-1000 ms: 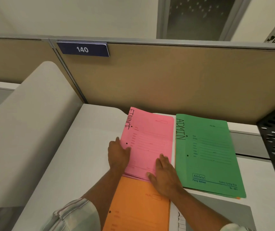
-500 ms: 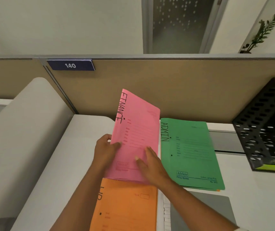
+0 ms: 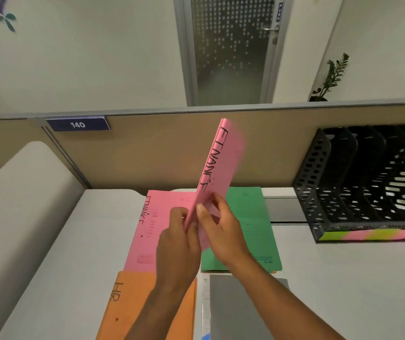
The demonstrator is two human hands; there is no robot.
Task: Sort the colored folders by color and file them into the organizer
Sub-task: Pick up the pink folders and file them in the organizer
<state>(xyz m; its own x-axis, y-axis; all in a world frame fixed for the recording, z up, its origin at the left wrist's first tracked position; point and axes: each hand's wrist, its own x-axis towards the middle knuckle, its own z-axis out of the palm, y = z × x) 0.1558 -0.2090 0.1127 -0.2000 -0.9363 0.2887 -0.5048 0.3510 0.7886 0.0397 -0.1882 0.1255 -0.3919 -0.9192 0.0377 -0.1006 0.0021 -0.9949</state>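
A pink folder marked FINANCE stands nearly upright above the desk, its spine toward me. My left hand and my right hand both grip its lower end. Under them another pink FINANCE folder lies flat. To its right lies a green folder, and an orange folder marked HR lies nearer to me. The black organizer with several upright slots stands at the right against the partition.
A grey pad or laptop lies near the front edge, right of the orange folder. Pink and yellow-green labels run along the organizer's base. A tan partition closes the back of the desk. A beige chair back stands at left.
The top pink folder has been lifted off the pile and tipped from flat to nearly upright, uncovering a second pink folder. Both hands rose with it, and the view tilted up toward the organizer.
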